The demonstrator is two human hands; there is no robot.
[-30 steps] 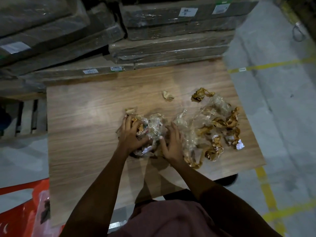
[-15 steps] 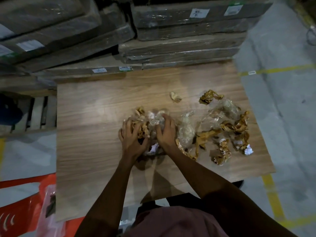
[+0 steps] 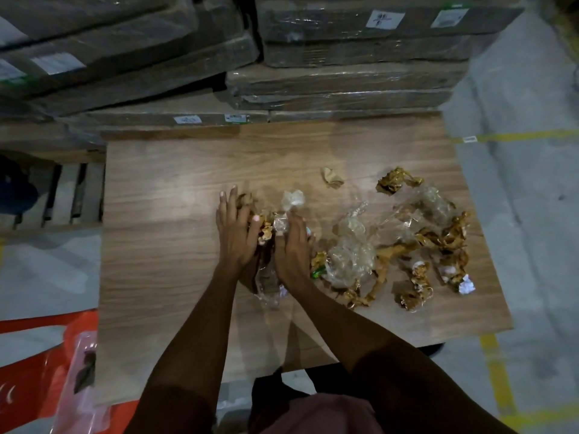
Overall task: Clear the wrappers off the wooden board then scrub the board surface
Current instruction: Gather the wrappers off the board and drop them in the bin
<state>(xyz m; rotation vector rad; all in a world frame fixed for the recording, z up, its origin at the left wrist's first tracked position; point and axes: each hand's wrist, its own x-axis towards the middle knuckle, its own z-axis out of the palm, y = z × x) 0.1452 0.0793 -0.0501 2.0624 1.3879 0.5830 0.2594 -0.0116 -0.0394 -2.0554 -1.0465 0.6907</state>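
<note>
Head view looked down on a wooden board point(image 3: 163, 245) laid flat in front of stacked wrapped cartons point(image 3: 360, 42); both hands were pressed together near the middle of it, bunching a clump of wrappers point(image 3: 269, 230) between them; the left hand point(image 3: 235, 236) curled over the clump from its own side, fingers bent round crumpled gold and clear plastic; the right hand point(image 3: 293, 249) closed in from the other side, so the two cupped one bundle rather than each gripping alone. Part of that bundle, a clear strip point(image 3: 266, 286), trailed toward the person below the wrists. Much more litter point(image 3: 423, 245) lay loose to the right, well apart from the hands, and one small scrap point(image 3: 332, 177) sat alone farther back.

Clearing looked only partly done and scrubbing not yet begun. Light, springy plastic would likely slip out of a loose two-handed cup as it was lifted; the trailing strip seemed the first piece to drop. A hurried sweep could also push the right-hand pile over the board's near edge onto the floor point(image 3: 532, 214), and the lone scrap might be missed.
</note>
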